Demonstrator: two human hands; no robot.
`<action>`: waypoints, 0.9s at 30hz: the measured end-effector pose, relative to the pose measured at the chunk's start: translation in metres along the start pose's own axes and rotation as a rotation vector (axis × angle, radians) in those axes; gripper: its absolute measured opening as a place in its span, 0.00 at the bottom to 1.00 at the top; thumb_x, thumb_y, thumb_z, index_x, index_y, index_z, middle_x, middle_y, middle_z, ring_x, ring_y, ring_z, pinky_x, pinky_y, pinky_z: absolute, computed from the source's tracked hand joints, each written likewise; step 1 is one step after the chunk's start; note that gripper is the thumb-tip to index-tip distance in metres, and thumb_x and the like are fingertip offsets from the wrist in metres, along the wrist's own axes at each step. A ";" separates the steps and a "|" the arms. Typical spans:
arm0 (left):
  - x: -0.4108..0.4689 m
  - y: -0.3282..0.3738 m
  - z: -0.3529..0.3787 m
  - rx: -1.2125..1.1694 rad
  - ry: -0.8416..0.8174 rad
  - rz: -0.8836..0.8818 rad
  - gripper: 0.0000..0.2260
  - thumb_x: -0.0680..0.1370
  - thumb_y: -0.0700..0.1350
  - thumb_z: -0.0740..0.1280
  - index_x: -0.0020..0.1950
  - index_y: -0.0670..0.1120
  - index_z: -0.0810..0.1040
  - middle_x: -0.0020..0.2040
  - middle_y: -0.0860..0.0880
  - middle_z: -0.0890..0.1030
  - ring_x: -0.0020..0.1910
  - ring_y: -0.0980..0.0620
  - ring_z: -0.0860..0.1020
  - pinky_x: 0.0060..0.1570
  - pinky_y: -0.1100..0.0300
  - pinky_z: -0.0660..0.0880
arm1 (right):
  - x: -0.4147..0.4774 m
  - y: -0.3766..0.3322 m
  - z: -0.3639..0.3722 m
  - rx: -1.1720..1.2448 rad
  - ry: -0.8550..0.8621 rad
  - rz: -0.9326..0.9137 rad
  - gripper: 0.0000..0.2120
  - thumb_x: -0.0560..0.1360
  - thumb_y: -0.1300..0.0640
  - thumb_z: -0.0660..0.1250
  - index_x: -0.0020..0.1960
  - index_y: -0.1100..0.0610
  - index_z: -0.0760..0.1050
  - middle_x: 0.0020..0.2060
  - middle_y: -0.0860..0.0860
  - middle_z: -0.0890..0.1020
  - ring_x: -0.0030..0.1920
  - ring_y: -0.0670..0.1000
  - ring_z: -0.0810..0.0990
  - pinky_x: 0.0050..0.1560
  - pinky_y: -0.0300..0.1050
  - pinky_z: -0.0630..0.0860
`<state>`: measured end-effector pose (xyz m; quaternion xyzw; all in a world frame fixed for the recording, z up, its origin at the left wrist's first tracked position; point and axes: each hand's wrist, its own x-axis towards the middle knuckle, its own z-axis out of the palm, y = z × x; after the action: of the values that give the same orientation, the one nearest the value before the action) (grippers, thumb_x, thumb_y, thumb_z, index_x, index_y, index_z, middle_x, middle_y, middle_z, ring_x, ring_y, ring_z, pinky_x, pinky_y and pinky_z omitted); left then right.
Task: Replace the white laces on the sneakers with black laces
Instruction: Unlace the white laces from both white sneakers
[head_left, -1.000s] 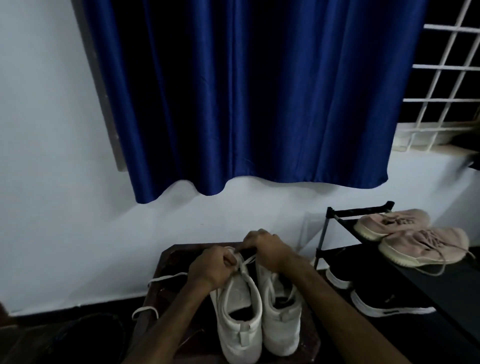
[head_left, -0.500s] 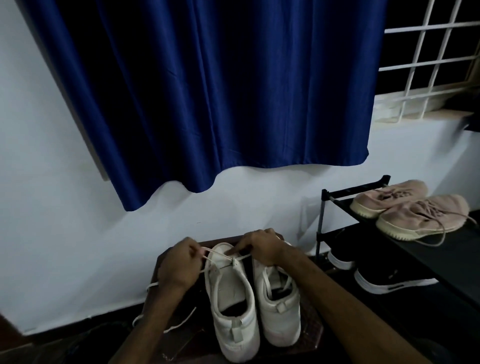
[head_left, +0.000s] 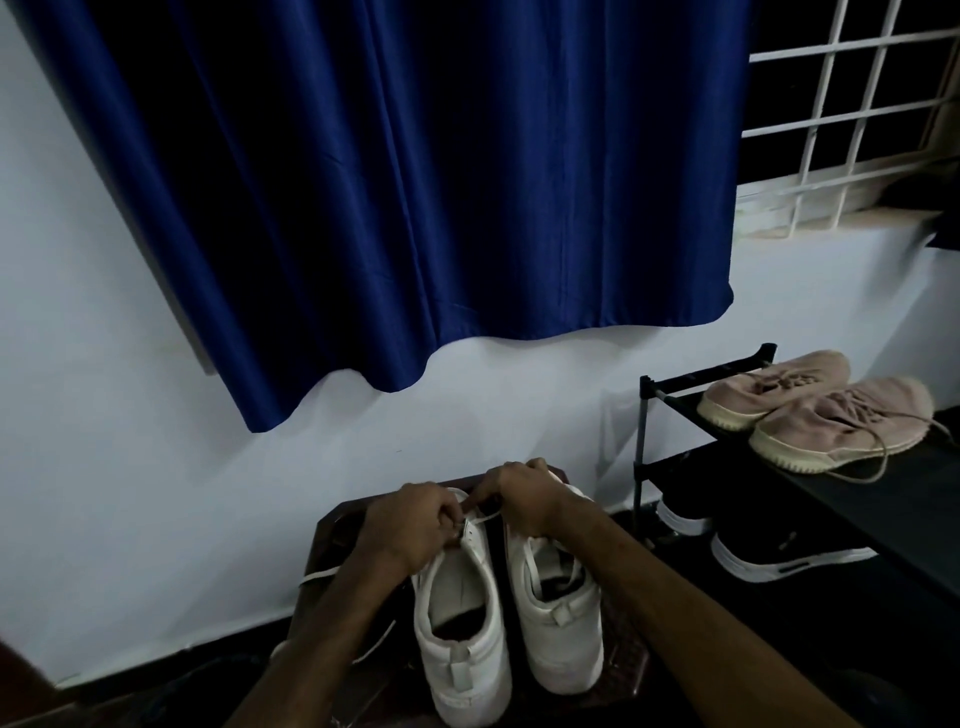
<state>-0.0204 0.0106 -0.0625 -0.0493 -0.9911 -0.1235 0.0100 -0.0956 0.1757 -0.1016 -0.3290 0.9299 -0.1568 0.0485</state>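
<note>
1. Far left: a slack tail of the white lace (head_left: 317, 575) trails over the edge of the stand (head_left: 335, 525).
2. Left hand (head_left: 410, 527): the fingers are curled and pinch the lace at the far eyelets of the left sneaker (head_left: 460, 623).
3. Right hand (head_left: 527, 499): the fingers are curled and pinch the same lace just across the throat. A short run of lace shows between the two hands.
4. Right sneaker (head_left: 558, 618): it stands just beside the left one on the stand, heels toward the wearer. Its lace hangs loose inside the opening.
5. Far right: the rack (head_left: 644, 441) holds other shoes and is not part of the procedure.

Handling (judgement):
- The lace is likely light, flat and limp. It can only be pulled, not pushed.
- Take hold close to the eyelet, one crossing at a time. Draw along the line of the hole to avoid snagging.
- The sneaker looks light with a soft upper and may lift or slide under a pull (brace it with the free hand).
- No black laces can be made out in the dim light.
</note>
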 end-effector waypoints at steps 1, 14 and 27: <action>0.002 0.002 0.001 0.049 0.023 0.007 0.06 0.75 0.48 0.67 0.49 0.55 0.82 0.49 0.57 0.82 0.51 0.55 0.79 0.49 0.61 0.73 | 0.000 -0.001 -0.001 -0.002 0.001 0.001 0.30 0.71 0.66 0.58 0.62 0.37 0.76 0.59 0.42 0.80 0.61 0.50 0.75 0.59 0.54 0.62; -0.013 -0.089 -0.042 -0.177 0.409 -0.518 0.06 0.76 0.51 0.70 0.43 0.49 0.77 0.49 0.48 0.81 0.49 0.43 0.78 0.50 0.52 0.74 | -0.003 -0.004 -0.002 0.037 0.012 0.012 0.30 0.72 0.67 0.58 0.59 0.36 0.78 0.58 0.43 0.79 0.61 0.49 0.70 0.62 0.53 0.60; 0.007 0.002 0.006 -0.037 0.031 -0.045 0.06 0.74 0.46 0.69 0.49 0.53 0.83 0.48 0.56 0.84 0.50 0.55 0.80 0.48 0.61 0.75 | 0.014 0.000 -0.031 -0.178 -0.217 -0.109 0.23 0.77 0.64 0.62 0.63 0.39 0.76 0.65 0.45 0.73 0.64 0.54 0.64 0.60 0.55 0.62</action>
<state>-0.0269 0.0146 -0.0672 -0.0250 -0.9892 -0.1426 0.0216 -0.1128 0.1746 -0.0725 -0.3971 0.9102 -0.0399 0.1107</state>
